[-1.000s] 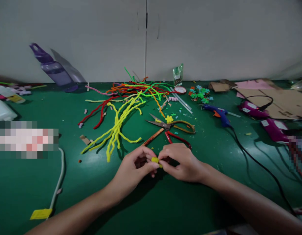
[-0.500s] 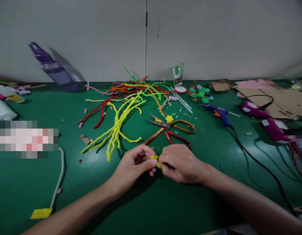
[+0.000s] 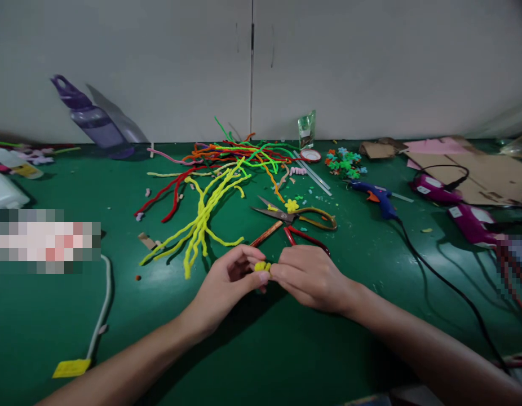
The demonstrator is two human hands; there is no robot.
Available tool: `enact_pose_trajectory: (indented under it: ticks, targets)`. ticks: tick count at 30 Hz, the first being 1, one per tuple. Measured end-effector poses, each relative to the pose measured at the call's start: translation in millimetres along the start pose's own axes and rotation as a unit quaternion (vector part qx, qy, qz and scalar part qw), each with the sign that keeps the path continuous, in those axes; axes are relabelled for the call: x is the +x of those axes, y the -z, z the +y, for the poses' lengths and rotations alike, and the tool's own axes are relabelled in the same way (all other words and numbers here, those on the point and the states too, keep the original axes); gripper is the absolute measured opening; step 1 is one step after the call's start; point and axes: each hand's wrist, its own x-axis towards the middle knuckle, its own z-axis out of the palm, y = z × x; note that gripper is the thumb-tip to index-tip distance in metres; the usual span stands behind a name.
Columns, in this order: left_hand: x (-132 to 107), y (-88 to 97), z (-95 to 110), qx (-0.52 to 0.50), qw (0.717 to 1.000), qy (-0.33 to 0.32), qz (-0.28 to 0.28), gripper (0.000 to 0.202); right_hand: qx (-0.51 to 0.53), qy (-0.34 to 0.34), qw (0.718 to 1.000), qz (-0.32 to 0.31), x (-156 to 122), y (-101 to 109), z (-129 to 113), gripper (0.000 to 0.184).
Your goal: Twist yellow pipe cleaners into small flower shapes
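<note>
Between the fingertips of both hands is a small bent piece of yellow pipe cleaner (image 3: 262, 265), partly hidden by the fingers. My left hand (image 3: 233, 282) pinches it between thumb and fingers. My right hand (image 3: 309, 277) is closed on its right side, knuckles up. Just beyond the hands lie scissors (image 3: 286, 216) with dark blades, a red-handled tool (image 3: 309, 234) and a brown stick (image 3: 266, 233). A yellow pipe-cleaner flower (image 3: 292, 205) rests by the scissors' blades. Left of these, loose yellow pipe cleaners (image 3: 206, 211) are spread in a bundle.
Multicoloured pipe cleaners (image 3: 231, 151) heap near the wall. A purple bottle (image 3: 96, 124) leans there. On the right are a blue glue gun (image 3: 377, 197) with its cord, small green and blue flowers (image 3: 346, 163), purple devices (image 3: 472, 225) and cardboard (image 3: 481, 175). A grey cable (image 3: 104, 304) lies left.
The yellow piece has turned and shifted slightly left and up in my fingers. My right hand's fingers have moved a little left along with it.
</note>
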Motion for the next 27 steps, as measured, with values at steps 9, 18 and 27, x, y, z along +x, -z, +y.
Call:
enact_pose_trajectory:
  ticks: [9,18,27]
  targets:
    - [-1.6,-1.0,0.4,0.089,0.995,0.013,-0.044,0.024,-0.043,0.038,0.998,-0.006,-1.2,6.9,6.8,0.026]
    - [-2.9,2.3,-2.2,0.062,0.996,0.028,-0.051,0.028,-0.007,0.031,0.999,-0.005,-1.3,5.3,4.9,0.018]
    - [-3.8,4.4,-5.3,0.03,0.998,0.026,-0.044,0.032,-0.023,0.044,0.997,0.063,0.3,-3.6,-2.5,0.021]
